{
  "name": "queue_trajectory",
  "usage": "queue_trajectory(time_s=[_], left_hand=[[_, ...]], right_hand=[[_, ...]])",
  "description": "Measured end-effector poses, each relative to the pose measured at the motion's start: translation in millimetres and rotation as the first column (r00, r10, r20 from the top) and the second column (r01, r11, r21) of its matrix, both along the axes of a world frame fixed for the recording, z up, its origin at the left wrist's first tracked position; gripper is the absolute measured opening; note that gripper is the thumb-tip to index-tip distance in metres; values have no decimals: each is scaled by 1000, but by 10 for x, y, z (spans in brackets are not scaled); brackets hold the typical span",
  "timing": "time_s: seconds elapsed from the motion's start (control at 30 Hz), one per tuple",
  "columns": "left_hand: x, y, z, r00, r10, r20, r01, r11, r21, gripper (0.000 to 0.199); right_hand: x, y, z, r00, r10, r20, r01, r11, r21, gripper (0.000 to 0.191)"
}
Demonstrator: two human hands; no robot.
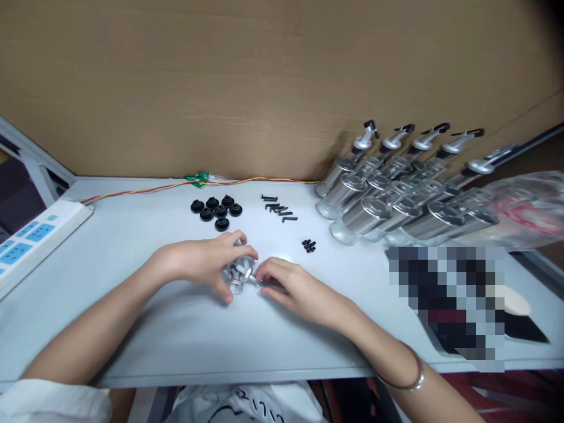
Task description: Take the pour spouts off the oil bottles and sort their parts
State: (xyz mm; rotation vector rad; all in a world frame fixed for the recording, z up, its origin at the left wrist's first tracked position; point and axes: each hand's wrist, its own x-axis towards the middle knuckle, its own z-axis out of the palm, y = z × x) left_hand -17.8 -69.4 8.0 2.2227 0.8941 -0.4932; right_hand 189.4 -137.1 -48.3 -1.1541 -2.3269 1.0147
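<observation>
My left hand (215, 258) curls around a small cluster of silver pourer caps (238, 276), thumb at the near side and fingers over the far side. Reaching in from the right, my right hand (291, 285) has its fingertips pinched at the narrow end of one silver piece; the fingers partly hide it. Beyond the hands lie several round black stoppers (221, 224), grouped on the table. Small bent black levers (275, 208) lie to their right. A little pile of tiny black caps (309, 245) rests beyond my right hand.
Glass bottles with silver sleeves (374, 214), some topped with pourers, crowd the right rear beside a clear plastic bag (529, 205). A power strip (39, 241) lies at the left. Red and yellow wires (163, 187) run along the cardboard wall (198, 88). A pixelated area covers the right front.
</observation>
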Motion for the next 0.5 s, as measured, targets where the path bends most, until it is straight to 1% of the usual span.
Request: queue_trajectory(time_s=[0.13, 0.23, 0.3, 0.4, 0.47, 0.5], left_hand=[[-31, 22, 36, 999, 23, -38, -23, 1000, -15, 66], [-51, 34, 39, 996, 35, -76, -35, 999, 2, 60], [-65, 38, 28, 997, 26, -73, -26, 1000, 8, 53], [-81, 37, 6, 999, 2, -48, -2, 1000, 10, 45], [-84, 34, 2, 999, 0, -39, 1, 1000, 12, 43], [-84, 32, 6, 999, 4, -40, -3, 1000, 11, 43]], right_hand=[[-8, -20, 33, 996, 88, -10, -88, 995, 53, 30], [-8, -34, 55, 994, 104, 26, -105, 993, 57, 38], [-10, -38, 65, 994, 100, 37, -102, 994, 37, 43], [-7, -30, 77, 994, 101, 30, -101, 995, 20, 42], [27, -8, 94, 995, 104, 5, -104, 993, 56, 35], [65, 12, 107, 996, 86, -7, -85, 992, 98, 31]])
